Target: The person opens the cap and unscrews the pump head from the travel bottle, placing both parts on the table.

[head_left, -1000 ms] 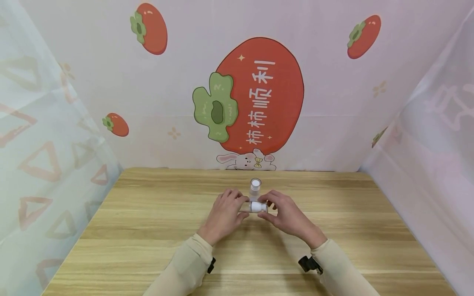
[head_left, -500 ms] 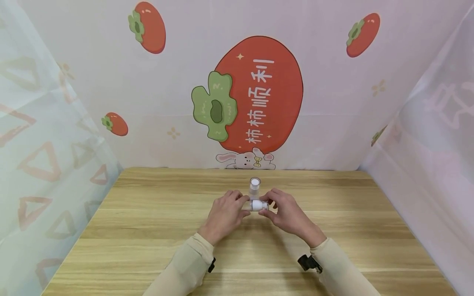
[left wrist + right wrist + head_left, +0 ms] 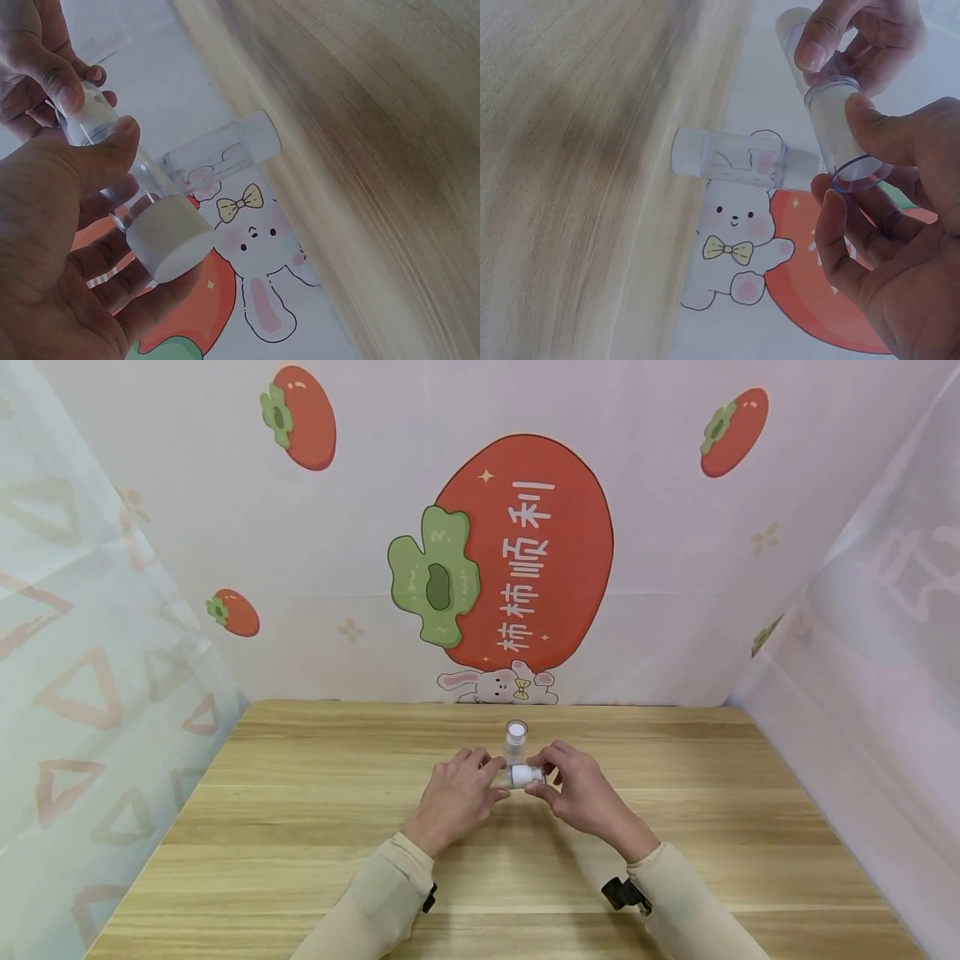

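Note:
Between the two hands a small clear bottle point(image 3: 525, 776) lies sideways, its length running left to right. My left hand point(image 3: 457, 793) grips the clear body, thumb on the near side; in the left wrist view the bottle's white base point(image 3: 171, 238) sticks out past the fingers. My right hand point(image 3: 583, 789) pinches the other end, a clear cap point(image 3: 841, 142) over a white top, between thumb and fingers. Just behind stands a second, similar clear bottle point(image 3: 515, 742), upright, with a white base point(image 3: 690, 152) visible in the right wrist view.
The wooden table point(image 3: 315, 827) carries both bottles. A cloth backdrop point(image 3: 645, 635) printed with persimmons and a rabbit rises at its back edge, with pale cloth sides point(image 3: 97, 710) at left and right. A black wrist mount point(image 3: 627, 894) sits by the right cuff.
The right fingertips and the capped end have shifted very slightly to the right. Both hands keep hold of the bottle, and the upright bottle stays where it was.

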Available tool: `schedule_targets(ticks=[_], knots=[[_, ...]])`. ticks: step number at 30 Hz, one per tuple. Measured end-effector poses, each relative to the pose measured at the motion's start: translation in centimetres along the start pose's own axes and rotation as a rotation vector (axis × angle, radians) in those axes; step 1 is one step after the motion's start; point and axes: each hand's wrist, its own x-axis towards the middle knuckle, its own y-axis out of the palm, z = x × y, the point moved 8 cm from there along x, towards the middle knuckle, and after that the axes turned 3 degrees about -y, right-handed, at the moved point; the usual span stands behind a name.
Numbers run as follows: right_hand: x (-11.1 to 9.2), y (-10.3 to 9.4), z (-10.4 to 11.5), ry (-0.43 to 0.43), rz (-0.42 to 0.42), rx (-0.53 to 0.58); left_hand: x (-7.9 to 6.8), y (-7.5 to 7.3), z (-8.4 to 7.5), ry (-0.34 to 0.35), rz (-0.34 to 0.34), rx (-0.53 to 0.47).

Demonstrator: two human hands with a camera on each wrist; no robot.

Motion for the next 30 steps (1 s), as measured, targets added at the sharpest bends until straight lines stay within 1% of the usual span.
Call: schedule_targets(ticks=[5, 11, 16, 23, 30], knots=[[0.09, -0.10, -0.11, 0.002, -0.014, 0.037, 0.02, -0.20, 0.09, 0.002, -0.025, -0.024], [0.12, -0.13, -0.32, 0.016, -0.017, 0.112, 0.16, -0.23, 0.28, -0.013, 0.003, -0.075], [0.13, -0.16, -0.14, 0.001, -0.019, 0.157, 0.12, -0.28, 0.33, -0.012, 0.014, -0.097], [0.07, -0.05, -0.12, -0.004, -0.020, 0.207, 0.02, -0.10, 0.56, -0.025, 0.033, -0.116], [-0.08, -0.08, -0.29, -0.006, -0.023, 0.235, -0.01, -0.19, 0.53, -0.018, 0.044, -0.125]])
